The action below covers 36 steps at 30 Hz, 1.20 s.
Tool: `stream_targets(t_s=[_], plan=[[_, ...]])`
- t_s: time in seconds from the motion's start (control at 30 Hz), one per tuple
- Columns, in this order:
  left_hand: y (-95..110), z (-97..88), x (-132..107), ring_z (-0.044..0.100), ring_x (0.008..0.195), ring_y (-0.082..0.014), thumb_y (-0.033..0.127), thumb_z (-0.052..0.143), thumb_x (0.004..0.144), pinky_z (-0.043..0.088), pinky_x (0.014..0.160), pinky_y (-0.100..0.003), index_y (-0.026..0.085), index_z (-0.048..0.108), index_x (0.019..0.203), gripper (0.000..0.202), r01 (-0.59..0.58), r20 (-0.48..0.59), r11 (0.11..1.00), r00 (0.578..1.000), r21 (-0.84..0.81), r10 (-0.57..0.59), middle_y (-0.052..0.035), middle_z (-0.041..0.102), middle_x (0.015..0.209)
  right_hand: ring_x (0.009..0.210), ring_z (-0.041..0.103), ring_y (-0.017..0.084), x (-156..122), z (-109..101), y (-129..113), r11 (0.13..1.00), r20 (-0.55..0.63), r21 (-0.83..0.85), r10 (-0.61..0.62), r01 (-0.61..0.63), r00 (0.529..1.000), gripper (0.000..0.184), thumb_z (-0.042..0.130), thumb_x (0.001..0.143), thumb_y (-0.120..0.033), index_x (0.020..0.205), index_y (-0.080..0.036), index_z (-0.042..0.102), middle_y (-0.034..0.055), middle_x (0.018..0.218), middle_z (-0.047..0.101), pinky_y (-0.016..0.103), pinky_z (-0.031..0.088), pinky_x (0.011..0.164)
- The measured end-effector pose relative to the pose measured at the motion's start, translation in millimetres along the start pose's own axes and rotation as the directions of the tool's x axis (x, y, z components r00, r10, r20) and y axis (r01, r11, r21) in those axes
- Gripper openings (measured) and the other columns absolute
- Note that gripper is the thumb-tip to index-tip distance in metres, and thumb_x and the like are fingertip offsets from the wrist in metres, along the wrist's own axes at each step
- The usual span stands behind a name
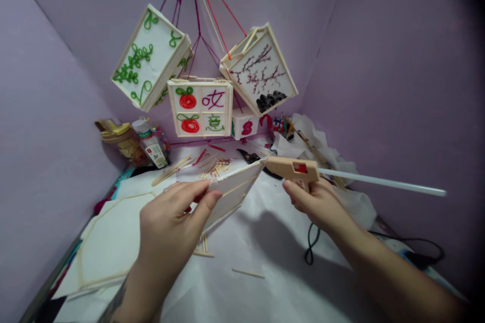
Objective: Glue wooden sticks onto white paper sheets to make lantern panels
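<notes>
The left hand [170, 222] pinches the near edge of a white framed panel [240, 191] between thumb and fingers, holding it tilted above the white-covered surface [227, 298]. The right hand [316, 204] has its fingers wrapped around the handle of a beige hot glue gun [284, 164]; the nozzle is at the panel's far corner, though whether it touches cannot be told. A long translucent glue stick [382, 182] juts from the gun's rear, out to the right.

Close in, one thin wooden stick [248, 273] lies alone on the surface, with a few short sticks [204, 252] partly hidden below the panel. At the left lies a large, angular white sheet [113, 242] edged with pale strips. A looped black cord [309, 252] lies below the right hand.

Beyond the panel are a loose pile of small sticks [217, 166], dark-handled scissors [248, 155] and, to the left, a white-capped bottle [151, 145] beside a yellow-lidded tumbler [121, 139].

Farthest back, by the lilac wall [379, 70], box lanterns hang on purple and red cords: one with green vines [146, 58], one with red fruit and characters [200, 109], one with blossom branches [261, 70].
</notes>
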<state>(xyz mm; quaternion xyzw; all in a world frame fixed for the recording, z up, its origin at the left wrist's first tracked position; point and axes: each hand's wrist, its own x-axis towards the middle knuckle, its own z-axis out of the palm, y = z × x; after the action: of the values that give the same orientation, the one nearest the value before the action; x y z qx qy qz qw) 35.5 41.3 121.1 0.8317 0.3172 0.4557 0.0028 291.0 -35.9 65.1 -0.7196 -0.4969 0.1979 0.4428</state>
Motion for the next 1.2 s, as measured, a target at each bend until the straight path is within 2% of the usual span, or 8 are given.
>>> stream_targets(t_s=[0.4, 0.53, 0.67, 1.0, 1.2], plan=[[0.0, 0.0, -1.3, 0.066, 0.063, -0.0108, 0.029, 0.07, 0.086, 0.054, 0.061, -0.02, 0.018, 0.074, 0.088, 0.012, 0.007, -0.006, 1.0, 1.0, -0.003, -0.007, -0.0011, 0.075, 0.081, 0.051, 0.048, 0.014, 1.5, -3.6, -4.1, 0.998, 0.003, -0.012, 0.059, -0.059, 0.998, 0.029, 0.054, 0.084, -0.045, 0.067, -0.022, 0.05, -0.002, 0.055, 0.051, 0.027, 0.039, 0.051], [0.3, -0.5, -0.8, 0.067, 0.063, -0.0109, 0.029, 0.069, 0.086, 0.054, 0.06, -0.019, 0.018, 0.074, 0.088, 0.013, -0.002, -0.005, 1.0, 1.0, 0.005, 0.002, -0.0014, 0.075, 0.08, 0.049, 0.048, 0.015, 4.1, -3.7, -1.3, 0.998, -0.031, -0.009, 0.058, -0.059, 0.998, 0.027, 0.055, 0.082, -0.046, 0.078, -0.019, 0.061, -0.0022, 0.053, 0.051, 0.027, 0.039, 0.049], [-0.1, -1.3, -0.9, 0.067, 0.062, -0.0111, 0.03, 0.07, 0.086, 0.054, 0.06, -0.02, 0.018, 0.074, 0.089, 0.013, 0.001, -0.003, 1.0, 1.0, 0.006, -0.001, -0.001, 0.075, 0.079, 0.047, 0.048, 0.015, 5.9, -4.3, 0.0, 0.999, -0.016, -0.014, 0.047, -0.047, 0.999, 0.032, 0.054, 0.083, -0.047, 0.087, -0.018, 0.066, -0.002, 0.051, 0.051, 0.027, 0.04, 0.049], [-0.1, -0.2, -0.8, 0.067, 0.062, -0.0116, 0.03, 0.07, 0.085, 0.055, 0.06, -0.02, 0.019, 0.074, 0.087, 0.011, 0.016, -0.019, 1.0, 1.0, -0.005, -0.016, -0.001, 0.076, 0.082, 0.049, 0.053, 0.017, 8.2, -7.3, -0.3, 0.993, -0.02, -0.092, 0.073, -0.074, 0.997, 0.035, 0.053, 0.084, -0.047, 0.083, -0.016, 0.07, 0.0011, 0.051, 0.057, 0.026, 0.041, 0.047], [0.8, -1.5, -1.3, 0.068, 0.063, -0.0126, 0.028, 0.07, 0.085, 0.056, 0.06, -0.022, 0.02, 0.075, 0.089, 0.01, 0.036, 0.0, 0.999, 0.999, -0.007, -0.036, -0.0008, 0.076, 0.082, 0.048, 0.052, 0.017, 8.3, -8.8, -1.7, 0.993, -0.019, -0.092, 0.07, -0.072, 0.997, 0.036, 0.053, 0.086, -0.047, 0.09, -0.016, 0.07, -0.0005, 0.05, 0.054, 0.027, 0.04, 0.047]])
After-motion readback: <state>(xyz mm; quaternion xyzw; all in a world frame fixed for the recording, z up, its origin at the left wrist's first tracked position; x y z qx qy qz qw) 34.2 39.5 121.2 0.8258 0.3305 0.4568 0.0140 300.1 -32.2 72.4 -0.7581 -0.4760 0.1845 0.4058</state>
